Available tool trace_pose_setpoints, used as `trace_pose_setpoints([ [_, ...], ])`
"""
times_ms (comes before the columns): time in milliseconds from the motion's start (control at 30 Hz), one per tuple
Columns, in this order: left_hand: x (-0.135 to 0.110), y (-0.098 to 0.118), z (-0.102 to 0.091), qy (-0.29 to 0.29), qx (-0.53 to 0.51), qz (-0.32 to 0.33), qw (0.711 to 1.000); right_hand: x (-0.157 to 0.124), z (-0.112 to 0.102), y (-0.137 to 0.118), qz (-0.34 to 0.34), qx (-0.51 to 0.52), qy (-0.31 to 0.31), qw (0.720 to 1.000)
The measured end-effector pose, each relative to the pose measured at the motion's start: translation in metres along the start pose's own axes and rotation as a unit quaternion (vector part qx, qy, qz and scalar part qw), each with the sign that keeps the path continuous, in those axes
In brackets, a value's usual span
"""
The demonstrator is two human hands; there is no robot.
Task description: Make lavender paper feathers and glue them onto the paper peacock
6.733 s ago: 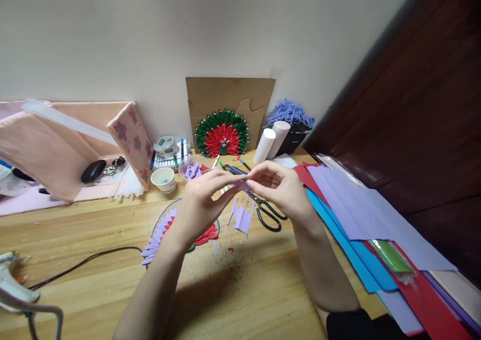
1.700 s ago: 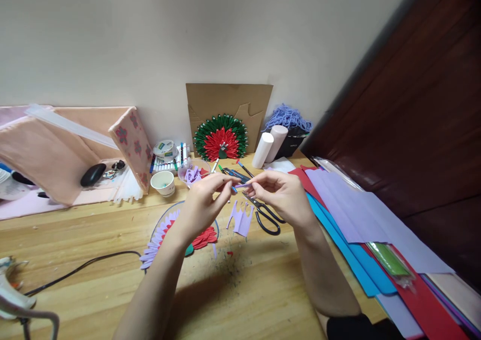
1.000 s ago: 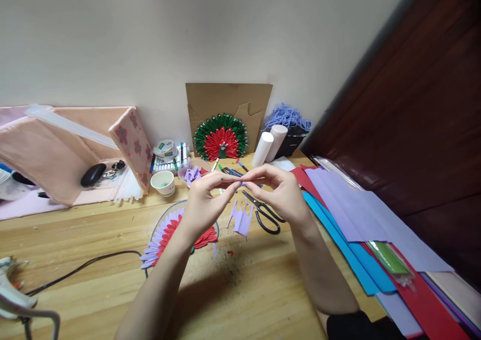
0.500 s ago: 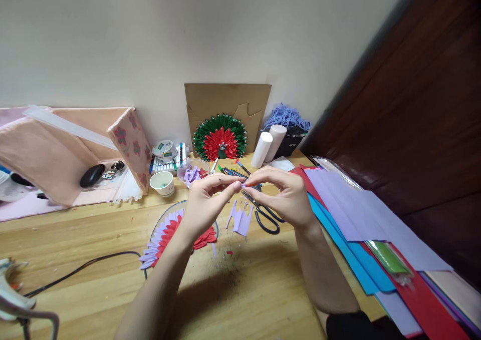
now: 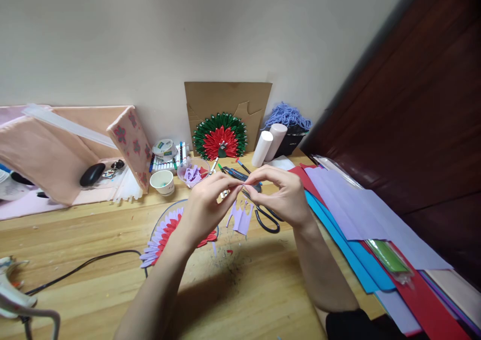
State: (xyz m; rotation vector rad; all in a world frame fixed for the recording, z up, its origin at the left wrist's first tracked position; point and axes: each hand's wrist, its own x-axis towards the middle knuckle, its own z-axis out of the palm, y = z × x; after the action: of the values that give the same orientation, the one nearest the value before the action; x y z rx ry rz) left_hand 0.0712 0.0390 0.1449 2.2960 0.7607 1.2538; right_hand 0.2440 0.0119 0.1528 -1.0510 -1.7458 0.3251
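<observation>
My left hand (image 5: pixel 208 205) and my right hand (image 5: pixel 283 195) meet fingertip to fingertip above the table, both pinching a small purple paper piece (image 5: pixel 243 184) that the fingers mostly hide. Behind my left wrist lies a round disc with purple and red paper petals (image 5: pixel 160 245), partly covered by the forearm. Just below the hands is a cut scrap of purple paper (image 5: pixel 242 221) with a ragged top edge. Black-handled scissors (image 5: pixel 267 225) rest on the table under my right hand, their blades partly hidden.
A finished green-and-red peacock fan (image 5: pixel 221 138) leans on cardboard (image 5: pixel 229 97). Stacked coloured paper sheets (image 5: pixel 370 212) lie at right. A paper cup (image 5: pixel 162 184), a bowl of scraps (image 5: pixel 193 172) and markers (image 5: pixel 182 154) stand behind. A glue gun (image 5: pixel 13 290) with a black cable sits at left.
The fingers have shifted slightly around the purple paper piece, and less of it shows. The left hand's fingers are pressed closer together; the table items stay put.
</observation>
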Motion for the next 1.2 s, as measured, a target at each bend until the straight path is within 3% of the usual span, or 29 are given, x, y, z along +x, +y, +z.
trace_pose_setpoints([
  [233, 0.001, -0.001, 0.008, 0.041, 0.074, 0.031, 0.996, -0.001, 0.006, -0.002, 0.001, -0.050, -0.003, 0.999],
  [433, 0.001, -0.002, 0.005, 0.019, 0.048, 0.000, 0.999, 0.000, 0.006, 0.000, 0.022, -0.052, -0.016, 0.998],
  [600, 0.001, -0.006, -0.005, 0.039, 0.039, -0.031, 0.998, 0.002, -0.007, 0.011, 0.043, -0.093, 0.032, 0.994],
  [867, 0.000, -0.008, -0.004, -0.017, 0.017, -0.036, 0.999, 0.001, 0.002, 0.005, 0.070, 0.014, -0.071, 0.995],
  [1033, 0.001, -0.006, 0.000, -0.014, 0.023, -0.044, 0.999, 0.000, 0.007, 0.003, 0.071, 0.013, -0.057, 0.996],
  [1200, 0.001, -0.011, -0.010, 0.029, 0.037, -0.070, 0.996, 0.000, 0.004, 0.006, 0.089, 0.008, -0.034, 0.995],
])
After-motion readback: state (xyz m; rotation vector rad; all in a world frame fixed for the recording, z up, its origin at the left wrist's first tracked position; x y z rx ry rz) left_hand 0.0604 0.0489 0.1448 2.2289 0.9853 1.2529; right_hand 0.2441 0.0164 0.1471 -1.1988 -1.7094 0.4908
